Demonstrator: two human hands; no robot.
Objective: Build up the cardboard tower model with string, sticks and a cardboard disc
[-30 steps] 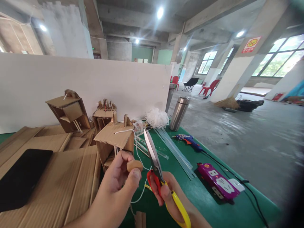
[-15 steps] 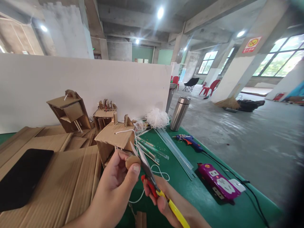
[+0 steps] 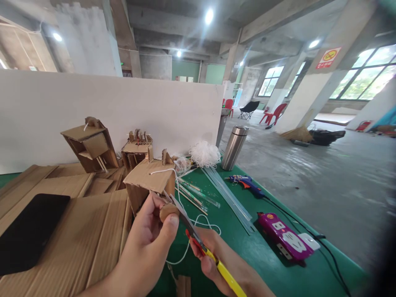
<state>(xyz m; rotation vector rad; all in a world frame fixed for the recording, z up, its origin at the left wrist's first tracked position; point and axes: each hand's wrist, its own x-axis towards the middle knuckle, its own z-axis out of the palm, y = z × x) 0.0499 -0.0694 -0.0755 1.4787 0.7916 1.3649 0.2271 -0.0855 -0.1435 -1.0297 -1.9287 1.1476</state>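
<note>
Brown cardboard, cut into a small rounded disc (image 3: 168,212), was what we gripped in our left hand (image 3: 148,247), the thumb pressed on its near side and the curled fingers behind it. Our right hand (image 3: 213,255) had its fingers closed around the red and yellow handles of the scissors (image 3: 188,225). Their blades stood slightly apart, pointing up and leftward at the disc's upper right edge; we could not tell how much card lay between them.

We held the disc above the green table (image 3: 241,255), in front of the near box (image 3: 148,180). A white cord (image 3: 163,170) came out of that box's top, hung over its right edge and looped on the table beyond our right hand.

To the right of the box lay some sticks (image 3: 192,198), then clear strips (image 3: 227,198), a blue glue gun (image 3: 247,183) and a purple power strip (image 3: 284,237). A steel flask (image 3: 235,148) stood near a white tangle (image 3: 204,154). On our left, a black slab (image 3: 34,233) lay on cardboard sheets (image 3: 89,235), and two more boxes (image 3: 81,134) stood before the white board (image 3: 123,99).
</note>
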